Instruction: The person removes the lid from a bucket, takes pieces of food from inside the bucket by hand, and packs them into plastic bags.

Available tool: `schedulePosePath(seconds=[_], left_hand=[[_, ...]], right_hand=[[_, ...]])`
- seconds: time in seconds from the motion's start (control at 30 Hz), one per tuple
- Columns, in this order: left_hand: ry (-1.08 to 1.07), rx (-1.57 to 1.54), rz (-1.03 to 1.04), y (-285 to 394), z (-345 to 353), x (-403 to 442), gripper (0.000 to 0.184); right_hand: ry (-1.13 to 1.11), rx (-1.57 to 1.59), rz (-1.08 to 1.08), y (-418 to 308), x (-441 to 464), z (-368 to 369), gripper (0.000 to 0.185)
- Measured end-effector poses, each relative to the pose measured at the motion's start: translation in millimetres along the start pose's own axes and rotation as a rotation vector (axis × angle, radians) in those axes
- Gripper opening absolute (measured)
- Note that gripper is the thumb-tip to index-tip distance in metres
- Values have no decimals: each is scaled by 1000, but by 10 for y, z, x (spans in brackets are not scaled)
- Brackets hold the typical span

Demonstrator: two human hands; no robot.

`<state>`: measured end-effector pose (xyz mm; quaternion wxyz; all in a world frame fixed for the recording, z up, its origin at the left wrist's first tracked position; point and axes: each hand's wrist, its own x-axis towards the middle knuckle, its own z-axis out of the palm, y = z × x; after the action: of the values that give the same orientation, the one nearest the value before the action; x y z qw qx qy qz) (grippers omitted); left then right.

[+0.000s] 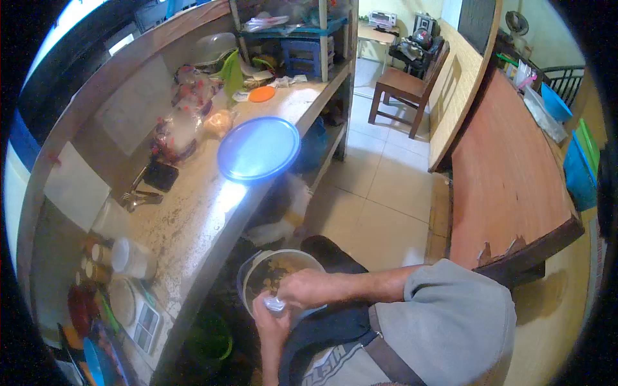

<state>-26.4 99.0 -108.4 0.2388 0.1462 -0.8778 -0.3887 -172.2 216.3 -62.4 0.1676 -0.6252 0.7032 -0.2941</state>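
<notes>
Head view: bucket point(244, 281) at near centre, brownish pieces point(273, 269) inside.
Left hand point(270, 323) curls closed around a shiny packet point(275, 304) by the bucket's near side; right hand point(304, 287), fingers bunched, sits against it, grip hidden.

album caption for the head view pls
Left hand gripping something shiny, right hand close by, at a bucket of brownish pieces beside a counter bearing a round blue lid.

Brown wooden chair point(400, 80) on pale tiled floor point(389, 199), beside a light wooden partition point(471, 61).
</notes>
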Motion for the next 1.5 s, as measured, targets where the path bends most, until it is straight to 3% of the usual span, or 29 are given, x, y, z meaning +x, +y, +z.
schedulePosePath(seconds=[0.1, 0.23, 0.3, 0.47, 0.57, 0.7, 0.77, 0.93, 1.1, 1.17, 1.27, 1.37, 1.5], left_hand=[[-8, -24, -45, -83, 43, -34, 54], [-61, -110, -49, -169, 45, -79, 44], [-87, -118, -49, -179, 27, -79, 41], [-110, -272, -270, -112, 16, -88, 30], [47, -360, -154, 9, 63, -50, 25], [-29, -423, -184, -160, 66, -82, 20], [-89, -300, -136, -174, 77, -26, 14], [-46, -367, -128, 12, 110, 48, 16], [-41, -274, -68, -194, 185, -19, 17], [-62, -537, -62, -396, 266, -126, 8], [-57, -437, -126, -231, 123, -94, 9], [18, -304, -83, -79, 113, -5, 5], [-7, -250, -36, -183, 205, -29, 8]], right_hand=[[-35, -11, 38, -18, 21, -7, 17], [-33, 83, 167, -9, 74, 23, 19], [3, 125, 131, 38, 75, 15, 20], [81, 238, 54, 32, 55, -16, 22], [118, 287, 30, 30, 54, 68, 21], [148, 284, -22, -38, 30, 83, 19], [175, 265, -61, -63, 33, 71, 19], [288, 406, -171, -93, 55, 37, 17], [290, 343, -70, -170, 108, -81, 19], [259, 333, -30, -162, 109, -158, 22], [92, 25, -116, -67, 119, -89, 24], [38, 13, -56, -108, 112, -127, 22], [224, 107, -117, -63, 136, -100, 20]])
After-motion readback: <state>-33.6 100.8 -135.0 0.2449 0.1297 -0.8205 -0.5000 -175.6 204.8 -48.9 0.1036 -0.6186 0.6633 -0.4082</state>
